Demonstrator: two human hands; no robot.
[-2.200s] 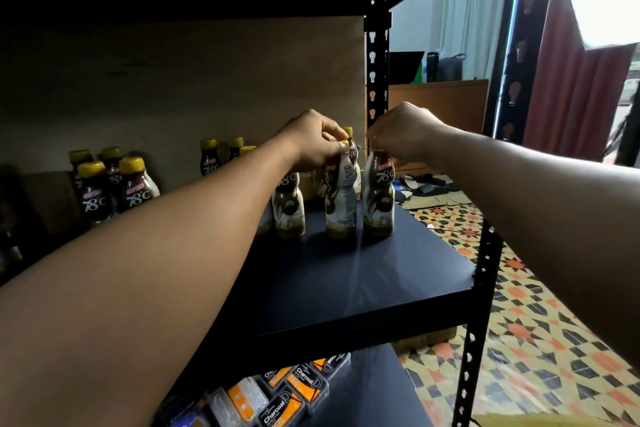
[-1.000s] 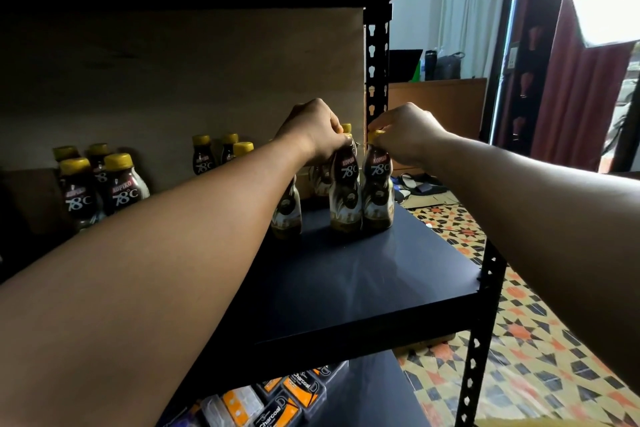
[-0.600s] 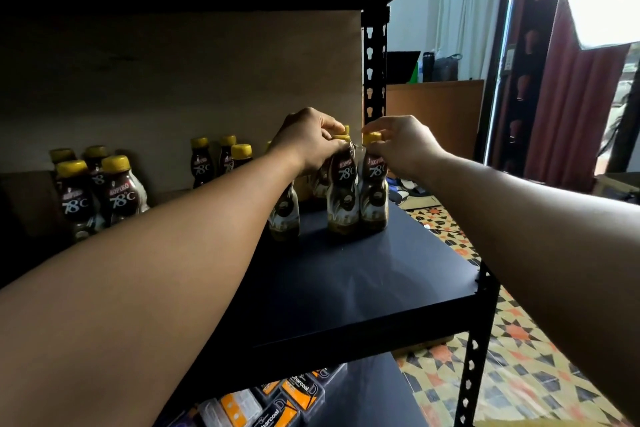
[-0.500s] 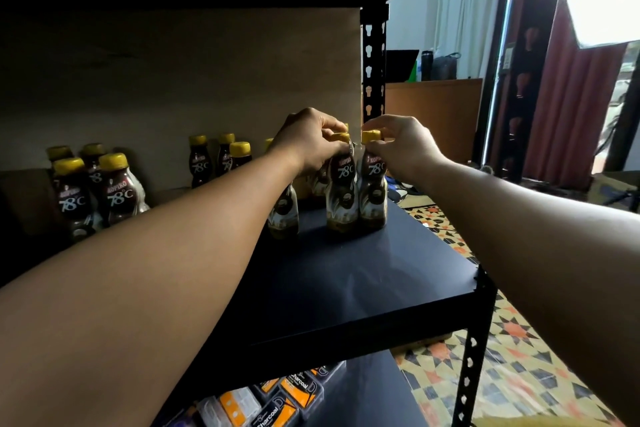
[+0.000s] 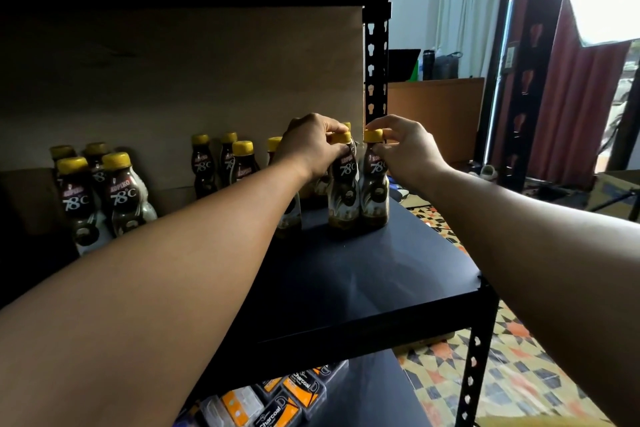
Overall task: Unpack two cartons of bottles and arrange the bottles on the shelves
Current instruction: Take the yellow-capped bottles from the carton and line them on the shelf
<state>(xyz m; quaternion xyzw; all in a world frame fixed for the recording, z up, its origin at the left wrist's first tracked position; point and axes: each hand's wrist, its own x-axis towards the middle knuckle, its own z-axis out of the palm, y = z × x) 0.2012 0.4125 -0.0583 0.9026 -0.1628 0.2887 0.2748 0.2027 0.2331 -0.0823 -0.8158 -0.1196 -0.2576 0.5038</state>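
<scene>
Two brown coffee bottles with yellow caps stand side by side on the dark shelf board point(image 5: 363, 274). My left hand point(image 5: 311, 146) grips the neck and cap of the left bottle point(image 5: 343, 191). My right hand point(image 5: 403, 146) pinches the cap of the right bottle point(image 5: 374, 191). Both bottles stand upright, touching each other. A third bottle point(image 5: 289, 218) stands just left of them, mostly hidden by my left forearm. More bottles point(image 5: 221, 166) stand in a row behind it.
A group of several like bottles point(image 5: 100, 194) stands at the shelf's far left. The black rack post point(image 5: 375, 59) rises right behind the two bottles. Orange and black packets point(image 5: 284, 402) lie on the shelf below. Patterned floor point(image 5: 519, 374) lies to the right.
The two bottles were lowered onto the shelf and pushed together, labels facing front. My hands have slid up from over the bottles to their caps and necks.
</scene>
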